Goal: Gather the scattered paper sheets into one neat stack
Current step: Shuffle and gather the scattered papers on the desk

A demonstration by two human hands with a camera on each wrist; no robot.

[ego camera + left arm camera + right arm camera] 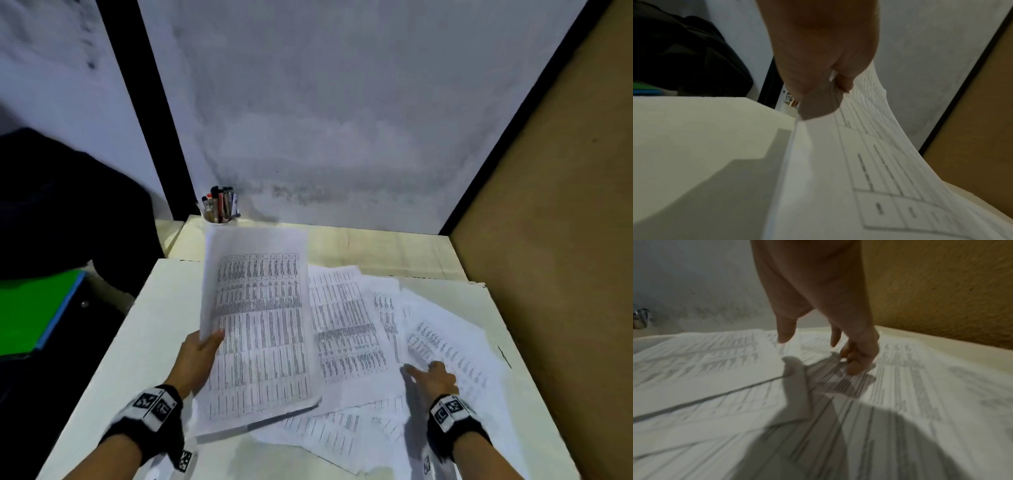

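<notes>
Left hand (195, 359) grips stack (260, 329) edge; right hand (435, 377) fingertips press loose sheets (455, 335).

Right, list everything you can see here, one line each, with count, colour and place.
held sheets: a thin bundle, white with printed tables, lifted at the table's left, gripped by the left hand
loose sheets: several, count unclear, white with print, overlapping across the table's middle and right
table: one, pale cream, in front of the person
pen cup: one, holding several dark and red pens, at the table's far left corner
folder: one, green with a blue edge, left of the table
dark bag: one, black, above the folder
board: one, brown, along the right
left hand: holds the bundle's left edge
right hand: fingers resting on a loose sheet at the right
</notes>
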